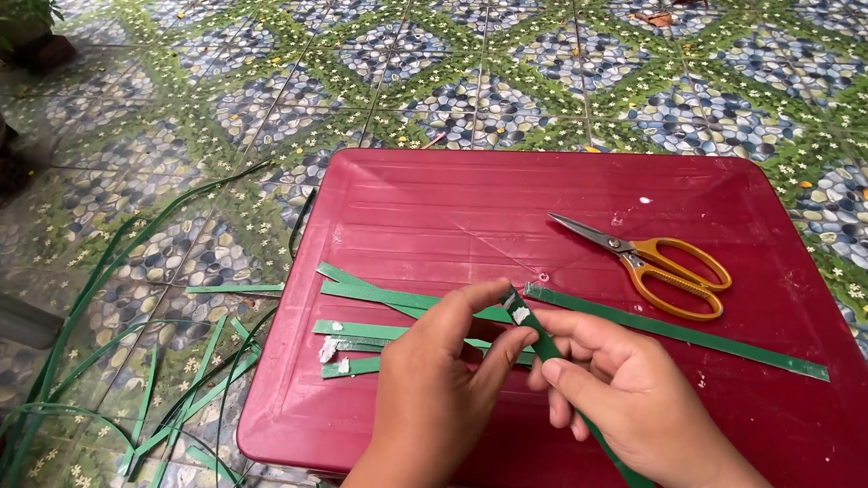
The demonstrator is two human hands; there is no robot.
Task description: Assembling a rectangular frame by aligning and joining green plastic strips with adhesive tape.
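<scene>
Together, a green leaf strip (548, 344) is pinched by both hands at lower centre.
It is grasped by left hand (437, 373) and right hand (624, 393) above the red counter (456, 196); the fold is best pressed flat, scissors (656, 264) unused.

Floor (523, 61): tiles printed with blue-grey pebbles and green diamond bands dotted with small white flowers are covering the whole ground; daylight is falling evenly, with soft shadows. Low table (435, 224): a dark red plastic top with rounded corners is sitting on the tiles. Potted plant (16, 4): leafy, standing at the upper left corner. Dry leaves (659, 16): brown, lying on the tiles at the top edge.
</scene>
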